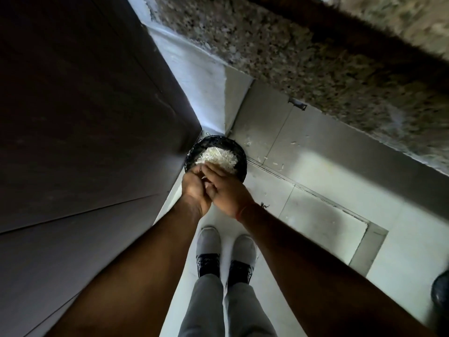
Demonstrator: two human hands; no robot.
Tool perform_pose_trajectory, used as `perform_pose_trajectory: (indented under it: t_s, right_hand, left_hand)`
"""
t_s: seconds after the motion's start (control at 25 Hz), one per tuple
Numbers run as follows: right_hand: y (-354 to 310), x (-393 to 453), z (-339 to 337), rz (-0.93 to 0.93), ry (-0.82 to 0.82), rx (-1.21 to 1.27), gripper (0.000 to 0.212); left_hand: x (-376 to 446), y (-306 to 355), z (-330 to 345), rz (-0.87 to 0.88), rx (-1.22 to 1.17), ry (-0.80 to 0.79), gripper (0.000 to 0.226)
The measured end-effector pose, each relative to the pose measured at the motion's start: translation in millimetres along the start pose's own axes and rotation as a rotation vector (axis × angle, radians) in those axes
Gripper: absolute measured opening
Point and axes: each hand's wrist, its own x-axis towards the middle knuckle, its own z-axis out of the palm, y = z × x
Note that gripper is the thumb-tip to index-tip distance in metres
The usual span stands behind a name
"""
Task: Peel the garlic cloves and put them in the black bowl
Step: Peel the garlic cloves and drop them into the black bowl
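A round black container (pixel 194 152), lined with a shiny black bag, stands on the floor in the corner. It holds a heap of white garlic skins (pixel 218 155). My left hand (pixel 196 188) and my right hand (pixel 229 192) are pressed together just above its near rim. The left hand's fingers are curled, and a pale scrap shows between the two hands. My right hand's fingers lie over the left hand's fingertips, and what they hold is hidden. No whole garlic clove is visible.
A dark cabinet side (pixel 85 117) rises on the left and a speckled stone counter (pixel 315 69) runs along the upper right. Loose skins litter the pale floor tiles (pixel 262 152). My feet (pixel 226 249) stand below the hands. Another dark object (pixel 441 293) sits at the right edge.
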Motion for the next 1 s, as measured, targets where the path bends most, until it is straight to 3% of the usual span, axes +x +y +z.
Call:
perform_pose_trajectory:
  t_s: [0.08,0.16,0.24,0.4,0.56,0.72,1.0]
  right_hand:
    - [4,-11,2,-0.022,-0.037,-0.058,0.059]
    - [16,-24,-11,0.180,-0.146,-0.237,0.062]
    - [19,-43,-34,0.331,-0.138,-0.287,0.067]
    - [-16,-98,-85,0.280,0.091,-0.195,0.063]
    - [-67,-190,-143,0.327,0.287,-0.116,0.060]
    - [-110,-304,-191,0.404,0.435,-0.095,0.056]
    - [-129,-531,-224,0.652,0.773,-0.067,0.055]
  left_hand:
    - [-3,3,5,-0.021,0.081,-0.002,0.040]
    - [-17,6,8,-0.006,0.244,0.036,0.030]
    - [-39,1,13,0.062,0.363,0.051,0.027]
    - [-107,-14,33,0.324,0.752,-0.137,0.024]
    - [-205,-16,66,0.704,1.392,-0.326,0.037]
    - [-325,-23,110,0.957,1.673,-0.464,0.044]
    - [-497,-128,152,1.230,1.920,-0.957,0.045]
